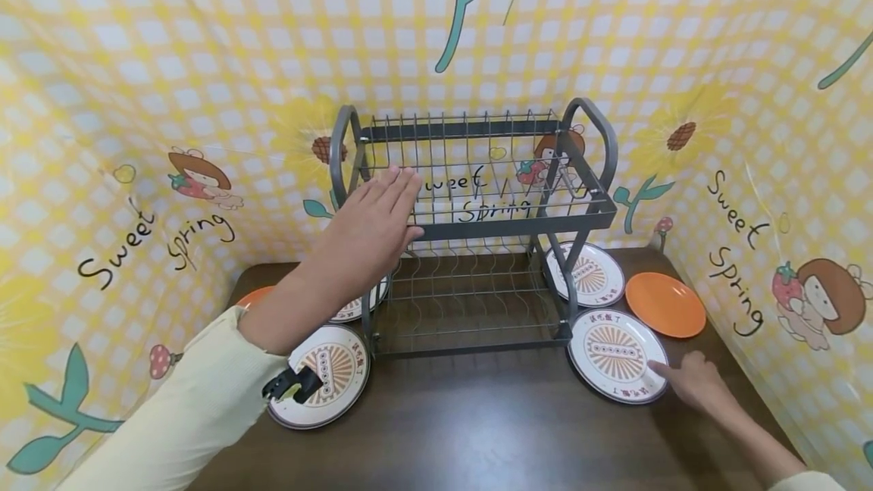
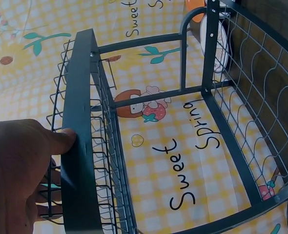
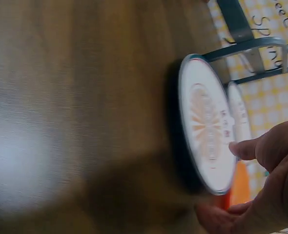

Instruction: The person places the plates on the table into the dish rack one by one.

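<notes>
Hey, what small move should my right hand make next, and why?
Perhaps the right hand should slip its fingers under the front-right plate: its thumb reaches over the plate's edge, and the left hand grips the rack.

Left hand [image 1: 378, 222]: forward, back uppermost, fingers extended together, thumb opposed in a grip. Right hand [image 1: 696, 381]: lower, thumb extended inward, spread from the fingers.

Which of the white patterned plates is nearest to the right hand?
The front plate right of the rack: the right hand has its thumb over its rim, while the other white plates lie behind it or at the rack's left.
</notes>
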The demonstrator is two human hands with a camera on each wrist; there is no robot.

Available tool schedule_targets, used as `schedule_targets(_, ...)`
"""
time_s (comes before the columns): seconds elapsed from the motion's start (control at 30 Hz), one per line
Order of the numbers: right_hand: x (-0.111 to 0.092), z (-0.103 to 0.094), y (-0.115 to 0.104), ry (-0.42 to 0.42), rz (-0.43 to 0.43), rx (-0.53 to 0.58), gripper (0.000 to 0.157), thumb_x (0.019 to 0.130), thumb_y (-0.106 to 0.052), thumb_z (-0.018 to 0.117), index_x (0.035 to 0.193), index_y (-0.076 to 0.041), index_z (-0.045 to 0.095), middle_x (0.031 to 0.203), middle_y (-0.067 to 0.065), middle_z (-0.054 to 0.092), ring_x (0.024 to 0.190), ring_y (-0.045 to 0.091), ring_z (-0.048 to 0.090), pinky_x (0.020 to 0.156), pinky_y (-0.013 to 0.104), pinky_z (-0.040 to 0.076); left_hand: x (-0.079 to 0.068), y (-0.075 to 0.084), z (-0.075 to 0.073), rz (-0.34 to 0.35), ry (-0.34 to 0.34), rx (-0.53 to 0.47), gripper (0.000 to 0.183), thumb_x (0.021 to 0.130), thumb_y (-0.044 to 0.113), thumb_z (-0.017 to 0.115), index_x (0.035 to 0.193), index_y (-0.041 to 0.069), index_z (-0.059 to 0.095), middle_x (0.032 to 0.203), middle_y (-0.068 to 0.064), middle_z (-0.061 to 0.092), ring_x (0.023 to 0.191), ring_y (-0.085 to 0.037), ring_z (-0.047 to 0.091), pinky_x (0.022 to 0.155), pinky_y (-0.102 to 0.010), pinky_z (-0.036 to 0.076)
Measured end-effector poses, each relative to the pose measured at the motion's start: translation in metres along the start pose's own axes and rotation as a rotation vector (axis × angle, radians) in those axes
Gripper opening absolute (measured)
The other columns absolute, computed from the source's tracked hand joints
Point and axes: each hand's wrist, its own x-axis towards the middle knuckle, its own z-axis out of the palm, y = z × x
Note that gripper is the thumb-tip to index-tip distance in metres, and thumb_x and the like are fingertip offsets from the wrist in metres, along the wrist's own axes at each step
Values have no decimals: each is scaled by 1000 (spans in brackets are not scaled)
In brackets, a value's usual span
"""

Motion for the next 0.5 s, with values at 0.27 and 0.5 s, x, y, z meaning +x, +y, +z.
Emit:
schedule_targets(0.27, 1, 29, 9, -77, 37, 398, 52, 93, -26, 62, 109, 22, 46, 80, 16, 57, 68, 16, 65, 64, 31, 60, 1, 0, 1, 24, 34, -28, 61, 101, 30, 49, 147, -4, 31, 152, -20, 36, 142, -35, 33, 118, -47, 27)
schedule_targets(0.5, -3, 36, 10, -106, 129, 760, 28, 97, -12, 55, 105, 14, 47, 72, 3, 59, 65, 10, 63, 66, 27, 60, 2, -1, 1, 9, 9, -60, 63, 101, 32, 49, 149, -2, 28, 154, -19, 31, 144, -34, 28, 120, -47, 24)
